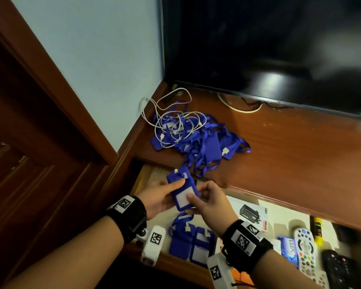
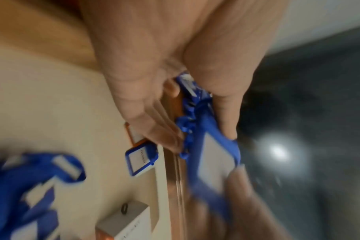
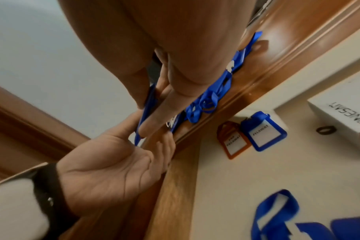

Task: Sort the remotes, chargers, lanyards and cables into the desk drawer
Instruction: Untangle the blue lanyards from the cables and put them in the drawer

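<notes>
Blue badge holder point(image 1: 183, 189) pinched between left hand point(image 1: 158, 198) and right hand point(image 1: 211, 202) above open drawer point(image 1: 279, 213)

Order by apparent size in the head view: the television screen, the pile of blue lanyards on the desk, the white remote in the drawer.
1. television screen, clearly the largest.
2. pile of blue lanyards.
3. white remote, the smallest, though it lies nearer to the camera than the pile and is partly cut by the frame edge.
</notes>
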Motion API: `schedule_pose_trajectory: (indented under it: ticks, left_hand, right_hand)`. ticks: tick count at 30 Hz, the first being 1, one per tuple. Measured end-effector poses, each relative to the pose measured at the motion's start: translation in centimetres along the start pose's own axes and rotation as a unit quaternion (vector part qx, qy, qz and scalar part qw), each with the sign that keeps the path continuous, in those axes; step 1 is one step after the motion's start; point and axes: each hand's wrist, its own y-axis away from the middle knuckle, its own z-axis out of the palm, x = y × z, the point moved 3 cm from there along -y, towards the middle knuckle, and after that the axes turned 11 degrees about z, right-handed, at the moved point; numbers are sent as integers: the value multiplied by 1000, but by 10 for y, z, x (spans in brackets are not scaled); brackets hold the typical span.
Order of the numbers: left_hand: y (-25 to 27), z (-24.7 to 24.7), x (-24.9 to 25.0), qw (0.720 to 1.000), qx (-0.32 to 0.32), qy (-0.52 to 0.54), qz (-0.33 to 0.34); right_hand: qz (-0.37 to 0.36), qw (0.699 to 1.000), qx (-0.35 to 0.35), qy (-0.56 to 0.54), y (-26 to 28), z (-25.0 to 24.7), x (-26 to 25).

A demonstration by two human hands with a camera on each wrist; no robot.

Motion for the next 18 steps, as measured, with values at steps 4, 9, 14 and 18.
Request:
schedule_pose_trajectory:
  ticks: [4,9,14,18]
  left_hand:
    - [-18,-25,-34,995,-7,-75,-63]
    - [-51,-57,-61,898,-37,-433,-65]
    - [-62,-56,-84,789,-102,-601,-79]
    - [-68,-49,-91,757,-122,-635,-89]
  right_hand:
    - [48,965,-24,257,-7,0,23]
    - [-15,879,20,476,-22,-29,22]
    - [-32,887,155,434,-47,-71,-29]
    - [-2,901,212,378,-76,-95,-60]
